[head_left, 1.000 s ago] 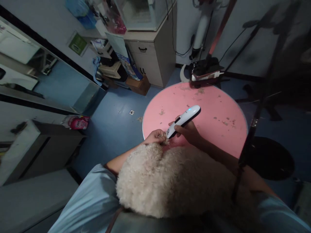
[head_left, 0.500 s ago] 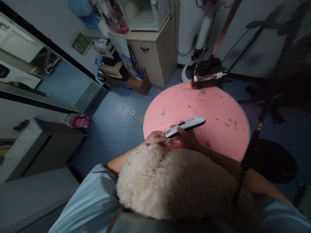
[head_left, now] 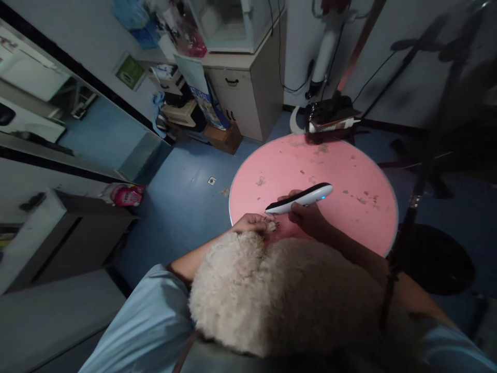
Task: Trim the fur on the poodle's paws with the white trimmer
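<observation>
A dog with curly cream fur (head_left: 248,290) fills the lower middle of the view, close against my body. My left hand (head_left: 250,224) is closed on the dog's paw (head_left: 272,226), whose end pokes out past the fingertips. In my right hand (head_left: 306,216) is a white and black hair clipper (head_left: 305,199) with a lit blue light. The clipper's narrow end sits just above the paw; whether it touches the fur I cannot tell. Below both hands lies the round pink table (head_left: 279,160), with tufts of cut fur on it.
Right of the table rises a dark upright pole (head_left: 413,207), near a round black seat (head_left: 435,259). Behind the table stand a tube (head_left: 334,124) and a cabinet (head_left: 240,98). A cardboard box (head_left: 223,137) rests on the blue floor, left of the table.
My right hand has rolled the clipper over, so its black side now faces up, and moved it slightly up and right. More of the paw shows beyond my left fingers.
</observation>
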`<control>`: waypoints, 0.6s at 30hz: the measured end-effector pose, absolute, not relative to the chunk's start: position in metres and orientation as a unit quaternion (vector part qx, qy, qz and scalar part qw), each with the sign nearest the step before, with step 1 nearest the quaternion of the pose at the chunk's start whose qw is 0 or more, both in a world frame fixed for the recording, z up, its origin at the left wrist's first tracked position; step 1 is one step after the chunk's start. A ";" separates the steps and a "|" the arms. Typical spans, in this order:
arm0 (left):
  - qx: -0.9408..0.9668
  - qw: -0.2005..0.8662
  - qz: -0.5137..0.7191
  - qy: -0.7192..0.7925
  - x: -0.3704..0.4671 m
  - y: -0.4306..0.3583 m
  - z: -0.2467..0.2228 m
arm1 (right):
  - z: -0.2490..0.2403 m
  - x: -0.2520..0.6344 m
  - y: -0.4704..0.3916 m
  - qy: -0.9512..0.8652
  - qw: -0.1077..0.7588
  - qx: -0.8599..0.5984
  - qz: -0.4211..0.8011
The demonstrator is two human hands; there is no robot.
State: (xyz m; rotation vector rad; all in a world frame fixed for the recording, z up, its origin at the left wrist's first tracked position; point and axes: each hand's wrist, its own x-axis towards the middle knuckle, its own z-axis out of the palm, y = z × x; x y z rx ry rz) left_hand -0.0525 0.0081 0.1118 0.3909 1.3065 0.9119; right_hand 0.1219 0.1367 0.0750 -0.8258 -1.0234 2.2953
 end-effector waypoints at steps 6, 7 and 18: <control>0.178 0.704 0.393 0.565 -0.049 0.007 0.110 | 0.079 0.120 0.128 -0.408 0.248 -0.322 0.817; 0.181 0.703 0.390 0.567 -0.050 0.006 0.108 | 0.078 0.120 0.127 -0.414 0.249 -0.324 0.813; 0.219 0.695 0.326 0.603 -0.053 0.000 0.106 | 0.082 0.107 0.139 -0.519 0.151 -0.270 0.797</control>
